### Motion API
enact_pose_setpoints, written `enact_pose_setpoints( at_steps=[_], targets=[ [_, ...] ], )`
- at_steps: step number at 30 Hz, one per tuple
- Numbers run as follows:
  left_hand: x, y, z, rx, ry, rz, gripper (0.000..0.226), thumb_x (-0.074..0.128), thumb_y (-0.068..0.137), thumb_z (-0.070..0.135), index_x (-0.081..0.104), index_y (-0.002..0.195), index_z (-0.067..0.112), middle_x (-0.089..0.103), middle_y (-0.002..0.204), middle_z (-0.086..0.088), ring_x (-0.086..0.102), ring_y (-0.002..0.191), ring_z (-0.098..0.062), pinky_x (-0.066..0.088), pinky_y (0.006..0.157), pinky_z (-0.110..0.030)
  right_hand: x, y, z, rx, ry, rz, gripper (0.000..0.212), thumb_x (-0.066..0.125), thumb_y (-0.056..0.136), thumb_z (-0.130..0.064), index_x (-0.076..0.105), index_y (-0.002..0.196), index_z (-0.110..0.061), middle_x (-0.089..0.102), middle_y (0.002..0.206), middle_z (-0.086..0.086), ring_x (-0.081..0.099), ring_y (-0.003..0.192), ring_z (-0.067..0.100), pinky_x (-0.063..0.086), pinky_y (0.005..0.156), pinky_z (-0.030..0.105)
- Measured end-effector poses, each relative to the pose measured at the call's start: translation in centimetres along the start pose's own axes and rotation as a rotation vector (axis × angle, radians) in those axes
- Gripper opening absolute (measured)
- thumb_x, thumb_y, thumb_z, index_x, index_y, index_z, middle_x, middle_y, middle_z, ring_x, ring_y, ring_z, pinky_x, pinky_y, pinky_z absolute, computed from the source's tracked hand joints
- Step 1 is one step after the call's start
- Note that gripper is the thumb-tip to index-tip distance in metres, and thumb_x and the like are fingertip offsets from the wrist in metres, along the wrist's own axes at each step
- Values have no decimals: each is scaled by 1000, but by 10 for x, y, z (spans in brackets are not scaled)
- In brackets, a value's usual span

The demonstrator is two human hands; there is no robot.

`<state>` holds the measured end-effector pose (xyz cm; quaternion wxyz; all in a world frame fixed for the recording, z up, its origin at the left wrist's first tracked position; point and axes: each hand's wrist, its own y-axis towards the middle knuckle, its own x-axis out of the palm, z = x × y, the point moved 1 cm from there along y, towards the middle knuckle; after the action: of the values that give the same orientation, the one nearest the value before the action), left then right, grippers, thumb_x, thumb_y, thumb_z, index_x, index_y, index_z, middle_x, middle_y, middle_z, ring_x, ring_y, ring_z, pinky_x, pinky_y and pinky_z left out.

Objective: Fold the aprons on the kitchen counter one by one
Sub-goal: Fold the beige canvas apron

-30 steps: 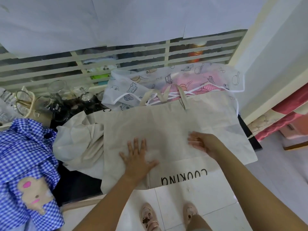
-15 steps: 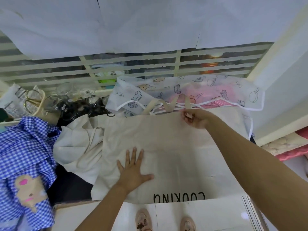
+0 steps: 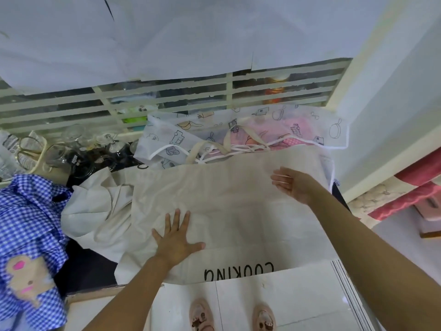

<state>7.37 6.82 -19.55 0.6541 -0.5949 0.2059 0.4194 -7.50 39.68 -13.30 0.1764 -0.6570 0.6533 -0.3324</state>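
We take the spread apron (image 3: 238,206) as our mark. It lies on the counter (image 3: 90,266), with its near edge hanging over the counter's front. Our left hand (image 3: 176,240) rests flat on its near left part. Our right hand (image 3: 293,185) is over its far right part, fingers straight. A crumpled apron (image 3: 95,211) lies touching its left side, and further left a third apron (image 3: 31,216) lies in a heap. Behind it, in front of the window grille (image 3: 167,96), lies a fourth apron (image 3: 238,130). Behind it to the left stand glass jars (image 3: 71,149), with scissors (image 3: 26,149) further left. Below its near edge are our shoes (image 3: 201,316).
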Motion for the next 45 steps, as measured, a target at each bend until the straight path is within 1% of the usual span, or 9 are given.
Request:
enact_pose_setpoints(
  at_steps=[12, 19, 21, 23, 28, 33, 36, 41, 45],
  targets=[
    [48, -13, 81, 183, 135, 244, 80, 5, 95, 61, 26, 148, 6, 35, 150, -20, 39, 134, -38, 35, 94, -67, -117, -126, 167, 32, 99, 692, 30, 68, 87, -32, 64, 88, -3, 62, 79, 11, 59, 72, 21, 51, 76, 33],
    [83, -21, 104, 391, 326, 198, 92, 7, 81, 78, -12, 152, 22, -5, 161, -10, -10, 146, -23, 4, 113, -60, -122, -125, 171, 109, 389, 423, 17, 63, 91, -25, 65, 105, -16, 64, 103, 11, 63, 93, 24, 50, 76, 28],
    [80, -28, 103, 408, 112, 170, 90, 14, 80, 72, -4, 153, 24, -13, 159, 0, -14, 145, -14, -8, 117, -43, -114, -122, 164, 108, 451, 391, 18, 66, 89, -24, 64, 104, -15, 65, 101, 8, 63, 92, 22, 49, 74, 28],
    [70, -42, 106, 377, -350, 250, 50, 45, 93, 51, 54, 130, 20, 43, 141, 11, 37, 133, -10, 28, 113, -30, -103, -118, 158, 108, 498, 362, 21, 69, 86, -20, 62, 104, -14, 66, 102, 7, 63, 93, 20, 49, 74, 28],
    [38, -71, 99, -192, -1202, 33, 39, 61, 92, 34, 71, 79, -1, 64, 63, -9, 52, 43, -11, 39, 38, -17, -81, -112, 150, 56, 503, 294, 21, 63, 89, -7, 58, 110, -9, 64, 104, 7, 61, 94, 21, 50, 76, 30],
    [53, -92, 52, -527, -1461, -417, 73, 62, 78, 65, 67, 100, -5, 72, 93, -12, 67, 80, -18, 55, 66, -27, -73, -117, 137, -109, 509, 235, 24, 54, 89, 3, 59, 104, -14, 65, 101, 2, 62, 93, 20, 57, 77, 31],
    [63, -99, 32, -636, -1793, -166, 56, 65, 83, 53, 58, 105, 2, 64, 91, -10, 62, 89, -21, 47, 90, -39, -79, -121, 132, -178, 474, 191, 28, 52, 88, 5, 61, 106, -16, 66, 105, 2, 62, 97, 20, 55, 81, 31],
    [65, -113, 9, -581, -2218, 263, 20, 68, 86, 36, 61, 88, 17, 71, 66, 0, 62, 45, -13, 49, 40, -23, -92, -124, 128, -227, 473, 177, 33, 51, 87, 5, 59, 110, -16, 66, 108, 0, 63, 98, 18, 54, 83, 31],
    [55, -126, -3, -494, -2249, 474, 14, 59, 94, 30, 63, 101, 18, 68, 102, -1, 65, 97, -18, 53, 88, -35, -103, -128, 134, -216, 441, 191, 30, 52, 88, 4, 59, 107, -17, 66, 109, 0, 62, 98, 16, 58, 72, 24]
  ],
)
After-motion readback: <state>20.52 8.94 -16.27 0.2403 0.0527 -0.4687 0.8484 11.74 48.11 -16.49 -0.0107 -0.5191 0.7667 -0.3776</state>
